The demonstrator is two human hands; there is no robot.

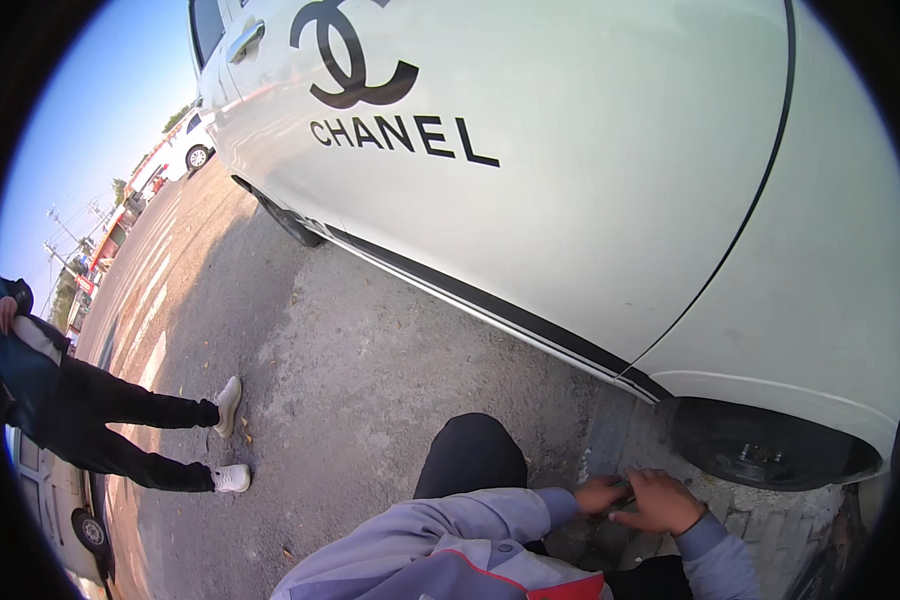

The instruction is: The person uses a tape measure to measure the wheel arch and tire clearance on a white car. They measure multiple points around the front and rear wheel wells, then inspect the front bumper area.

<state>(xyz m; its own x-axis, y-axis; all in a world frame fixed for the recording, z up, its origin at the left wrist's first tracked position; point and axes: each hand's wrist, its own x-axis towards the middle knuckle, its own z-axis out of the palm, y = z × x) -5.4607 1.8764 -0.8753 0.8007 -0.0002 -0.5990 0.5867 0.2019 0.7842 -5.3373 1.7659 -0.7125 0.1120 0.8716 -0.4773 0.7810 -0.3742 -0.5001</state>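
My left hand (pixel 598 496) and my right hand (pixel 668 502) meet low at the right, in front of my knees. The fingers of both are curled around something small and dark between them, too small and covered to name. Just beyond my right hand is a dark wheel (pixel 710 452) under the arch of a white car, with several shiny bolts (pixel 760 454) at its middle. Above my hands rises the car's white side (pixel 590 200), marked with a black emblem and lettering.
A person (pixel 120 420) in dark trousers and white shoes stands at the left on the grey pavement (pixel 340 370). A parked van (pixel 45 490) is behind them. Another white car (pixel 192 145) stands far off by the road. Grey paving bricks (pixel 770 530) lie near the wheel.
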